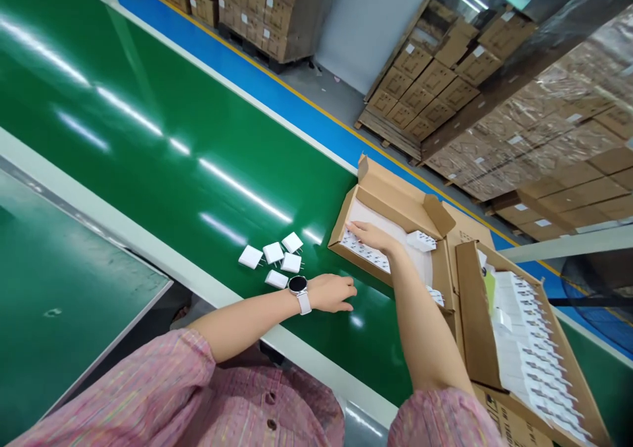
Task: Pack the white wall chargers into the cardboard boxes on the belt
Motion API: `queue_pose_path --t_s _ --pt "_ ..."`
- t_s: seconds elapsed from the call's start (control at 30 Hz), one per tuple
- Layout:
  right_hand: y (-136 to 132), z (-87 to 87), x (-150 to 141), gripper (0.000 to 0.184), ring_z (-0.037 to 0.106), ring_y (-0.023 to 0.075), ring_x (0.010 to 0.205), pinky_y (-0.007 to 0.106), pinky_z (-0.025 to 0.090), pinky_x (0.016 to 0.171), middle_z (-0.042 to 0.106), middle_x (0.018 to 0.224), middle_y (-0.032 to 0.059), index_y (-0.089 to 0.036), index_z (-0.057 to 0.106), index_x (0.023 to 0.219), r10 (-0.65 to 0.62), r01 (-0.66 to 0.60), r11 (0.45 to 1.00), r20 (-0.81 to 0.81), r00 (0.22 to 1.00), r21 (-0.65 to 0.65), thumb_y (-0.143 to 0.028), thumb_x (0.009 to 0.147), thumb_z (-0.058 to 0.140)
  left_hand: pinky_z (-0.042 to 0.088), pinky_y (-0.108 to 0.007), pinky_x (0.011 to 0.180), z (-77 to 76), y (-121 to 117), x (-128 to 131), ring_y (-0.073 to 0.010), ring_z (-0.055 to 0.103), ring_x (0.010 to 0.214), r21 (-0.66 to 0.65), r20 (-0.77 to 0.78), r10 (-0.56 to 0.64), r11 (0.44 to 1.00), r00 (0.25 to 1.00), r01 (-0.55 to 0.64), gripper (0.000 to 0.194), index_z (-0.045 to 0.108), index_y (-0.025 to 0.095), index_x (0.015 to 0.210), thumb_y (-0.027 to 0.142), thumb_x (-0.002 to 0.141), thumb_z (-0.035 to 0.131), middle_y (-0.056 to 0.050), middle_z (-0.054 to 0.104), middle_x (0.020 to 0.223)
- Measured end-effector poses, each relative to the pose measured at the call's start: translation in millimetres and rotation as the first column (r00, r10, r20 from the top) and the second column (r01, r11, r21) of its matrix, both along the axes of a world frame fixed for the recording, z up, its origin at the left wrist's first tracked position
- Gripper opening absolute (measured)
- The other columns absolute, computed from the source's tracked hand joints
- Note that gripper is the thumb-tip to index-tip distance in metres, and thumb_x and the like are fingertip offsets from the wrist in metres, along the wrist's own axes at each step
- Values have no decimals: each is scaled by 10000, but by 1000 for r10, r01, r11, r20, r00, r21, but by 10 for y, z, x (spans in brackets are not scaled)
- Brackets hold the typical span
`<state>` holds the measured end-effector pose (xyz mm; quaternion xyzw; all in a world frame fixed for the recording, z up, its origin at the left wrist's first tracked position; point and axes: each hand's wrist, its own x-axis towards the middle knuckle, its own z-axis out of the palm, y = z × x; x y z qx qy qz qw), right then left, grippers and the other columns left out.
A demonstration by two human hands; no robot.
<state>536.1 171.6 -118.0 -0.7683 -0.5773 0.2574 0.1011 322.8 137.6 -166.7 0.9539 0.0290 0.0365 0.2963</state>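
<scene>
1. We have our right hand point(370, 236) inside the open carton point(395, 200), fingers flat on a row of white plug adapters point(363, 250). Not clenched, no clear grip.
2. Our left hand point(330, 293) rests on the green conveyor belt point(148, 137), loosely curled and empty, smartwatch point(298, 285) on the wrist.
3. We see five loose adapters point(291, 262) on the belt, close to its near edge, just past our left wrist.
4. Another adapter point(421, 240) sits in the carton, just beyond our right hand.
5. A second carton point(472, 315), packed with rows of adapters point(529, 348), stands right of the first.
6. Palletised cartons point(420, 84) stand beyond the belt's far edge.
</scene>
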Motion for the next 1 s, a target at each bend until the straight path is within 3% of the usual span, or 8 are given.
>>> queue_pose_path --t_s 0.17,0.27,0.37,0.47,0.57,0.7,0.83,1.0 --pt "-297 -48 -453 330 650 287 1009 439 523 924 703 1063 142 -185 703 1059 -53 22 918 68 996 397 -475 950 590 581 -381 823 61 -29 24 -294 715 1036 -47 28 -67 997 997 68 286 730 201 1162 321 903 746 -98 728 1194" --pt "-559 -68 -711 210 663 223 882 373 548 810 704 970 66 -232 694 1012 153 -92 921 -136 979 378 -378 953 555 574 -368 889 230 14 -92 -282 708 1070 -172 51 -240 954 969 245 293 740 212 1142 199 850 726 -69 738 1213" --pt "-799 -204 -871 234 671 223 976 381 562 852 706 1058 62 -247 683 1101 185 -83 927 -254 949 365 -286 913 550 544 -298 910 419 239 -393 -223 709 1047 -254 113 -331 902 937 349 333 747 214 1104 63 839 613 -28 763 1151" --pt "-936 -439 -1004 388 641 254 1138 448 550 978 681 1209 77 -267 651 1243 187 -88 932 -258 948 351 -243 858 619 504 -324 935 473 589 -779 -242 669 1067 -76 42 -18 997 999 21 392 747 220 1041 -23 789 569 -43 757 1124" --pt "-985 -660 -1142 468 571 287 1288 520 487 1104 608 1369 98 -277 638 1289 194 -118 929 -190 963 350 -181 831 650 484 -358 869 363 812 -1049 -268 634 1013 136 -102 178 977 979 -163 443 735 208 1077 -55 756 580 -81 726 1155" --pt "-1054 -816 -1253 489 504 331 1370 580 452 1142 532 1463 113 -282 612 1317 150 -102 932 -114 982 347 -192 840 676 456 -347 836 188 776 -1074 -258 603 1007 229 -142 188 961 972 -153 384 717 212 1097 -31 830 589 -83 696 1207" --pt "-1164 -828 -1228 399 533 349 1325 589 489 1095 541 1396 138 -266 620 1259 50 -9 927 -99 994 374 -250 867 691 455 -335 852 161 758 -914 -256 610 991 248 -157 158 962 975 -115 230 696 171 1022 25 844 689 -91 690 1107" --pt "-1272 -688 -1074 290 656 215 886 408 596 827 614 1146 73 -235 640 1150 -5 63 937 -166 986 343 -232 860 660 487 -319 838 113 823 -802 -239 654 952 4 -60 178 984 982 -178 273 638 162 1089 228 873 791 -61 656 1049"
